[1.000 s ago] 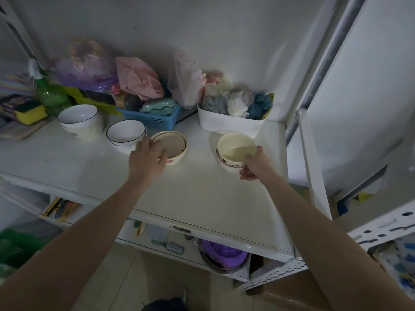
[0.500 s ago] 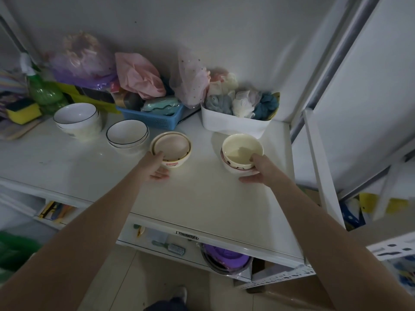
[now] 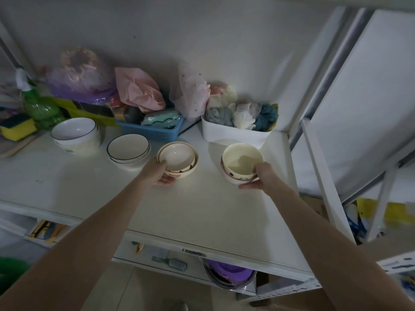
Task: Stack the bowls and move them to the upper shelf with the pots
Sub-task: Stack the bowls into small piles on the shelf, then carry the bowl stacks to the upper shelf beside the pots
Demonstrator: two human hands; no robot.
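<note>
Shelf (image 3: 202, 205): white top, carried everything; lower shelf underneath w/ purple lid & small items, dim.
Wall (image 3: 202, 30): white, behind shelf.
Bags (image 3: 139, 90): pink, purple & clear dotted plastic, piled at back against wall.
White bin (image 3: 233, 136): back right, full of mesh scrubbers, just behind cream bowls.
Blue basket (image 3: 155, 132): back centre, left of bin, under the bags.
Green bottle (image 3: 41, 111): back left, upright, sponge (image 3: 16, 129) beside it.
White bowls (image 3: 75, 134): far left stack, dark rim line, standing on shelf, untouched.
Plates (image 3: 128, 149): shallow white stack w/ dark rim, between white bowls & pink bowls, close to the latter.
Pink bowls (image 3: 177, 159): two nested, inner one tilted a bit, on shelf centre.
Cream bowls (image 3: 242, 162): nested pair, taller, on shelf right of centre, well apart from pink bowls.
Left hand (image 3: 157, 173): grip curled on near-left side of pink bowls; thumb over rim, fingers under/along outer wall.
Right hand (image 3: 260, 176): grip curled on near-right side of cream bowls; fingers at rim, thumb low by base.
Stacks: four separate groups, not yet combined; all on this shelf level.
</note>
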